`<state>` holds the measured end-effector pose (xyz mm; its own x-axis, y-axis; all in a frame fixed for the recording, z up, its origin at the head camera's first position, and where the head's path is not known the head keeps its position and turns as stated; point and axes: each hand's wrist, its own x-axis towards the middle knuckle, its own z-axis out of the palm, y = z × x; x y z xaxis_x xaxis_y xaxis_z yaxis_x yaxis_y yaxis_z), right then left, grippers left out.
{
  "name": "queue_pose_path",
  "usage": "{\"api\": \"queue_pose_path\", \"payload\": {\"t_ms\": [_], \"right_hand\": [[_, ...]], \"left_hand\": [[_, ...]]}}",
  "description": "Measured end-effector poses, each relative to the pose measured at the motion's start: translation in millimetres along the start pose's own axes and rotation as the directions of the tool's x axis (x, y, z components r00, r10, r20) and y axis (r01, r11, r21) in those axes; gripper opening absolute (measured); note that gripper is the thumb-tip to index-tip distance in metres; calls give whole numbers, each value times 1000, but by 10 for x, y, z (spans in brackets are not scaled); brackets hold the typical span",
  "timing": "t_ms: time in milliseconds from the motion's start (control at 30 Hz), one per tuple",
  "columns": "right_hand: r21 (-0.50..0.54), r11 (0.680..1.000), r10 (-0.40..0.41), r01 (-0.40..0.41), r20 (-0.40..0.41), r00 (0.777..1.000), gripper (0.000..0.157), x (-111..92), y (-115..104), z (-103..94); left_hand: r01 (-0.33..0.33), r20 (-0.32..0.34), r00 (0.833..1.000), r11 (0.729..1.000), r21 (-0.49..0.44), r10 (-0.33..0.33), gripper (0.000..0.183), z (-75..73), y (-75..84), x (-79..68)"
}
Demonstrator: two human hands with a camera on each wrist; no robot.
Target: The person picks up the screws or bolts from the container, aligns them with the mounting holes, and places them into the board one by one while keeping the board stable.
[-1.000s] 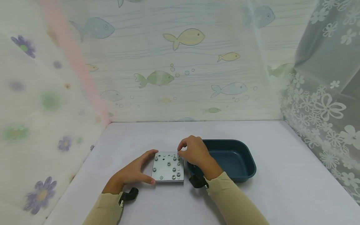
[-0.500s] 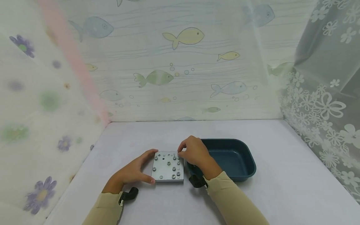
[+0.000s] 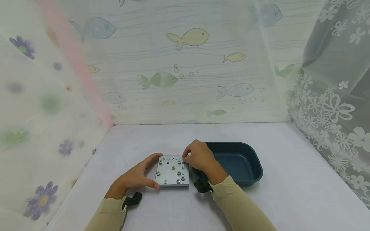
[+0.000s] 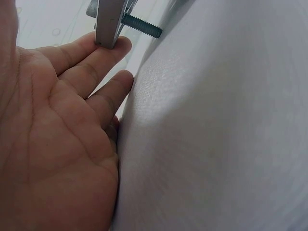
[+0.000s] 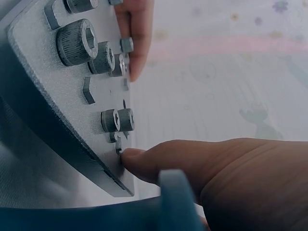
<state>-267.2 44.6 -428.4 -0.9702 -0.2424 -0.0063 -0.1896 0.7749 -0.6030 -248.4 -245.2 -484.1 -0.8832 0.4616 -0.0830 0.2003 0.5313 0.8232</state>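
A square silver metal plate (image 3: 169, 175) carries several socket-head bolts (image 5: 77, 42) and small hex pieces (image 5: 88, 90). My left hand (image 3: 138, 175) holds its left side, thumb at the near corner and fingers at the far one. In the left wrist view, fingers (image 4: 113, 48) support the plate's edge (image 4: 108, 24), and a threaded bolt shank (image 4: 142, 25) sticks out of its underside. My right hand (image 3: 199, 155) bends over the far right corner, thumb and forefinger pinching a small metal fastener (image 5: 119, 145), mostly hidden by the fingertips.
A dark blue rectangular tray (image 3: 255, 166) stands right of the plate, under my right wrist; its rim (image 5: 178, 197) shows close in the right wrist view. White cloth covers the table (image 3: 289, 192). Printed curtains (image 3: 190, 96) hang behind and at both sides.
My right fingertips have shifted very slightly at the plate's far right corner. The left hand keeps its hold, and the plate and tray stay in place.
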Motion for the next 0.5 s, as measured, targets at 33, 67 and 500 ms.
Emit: {"api": "queue_pose_path", "payload": {"t_ms": [33, 67, 500], "right_hand": [[-1, 1000, -3, 3, -1, 1000, 10, -1, 1, 1], [-3, 1000, -5, 5, -3, 1000, 10, -1, 3, 3], [-34, 999, -14, 14, -17, 1000, 7, -15, -7, -2]], "left_hand": [[-3, 2, 1000, 1000, -5, 3, 121, -1, 5, -2], [-5, 3, 1000, 1000, -8, 5, 121, -1, 9, -4], [-20, 6, 1000, 1000, -18, 20, 123, -7, 31, -5]]}}
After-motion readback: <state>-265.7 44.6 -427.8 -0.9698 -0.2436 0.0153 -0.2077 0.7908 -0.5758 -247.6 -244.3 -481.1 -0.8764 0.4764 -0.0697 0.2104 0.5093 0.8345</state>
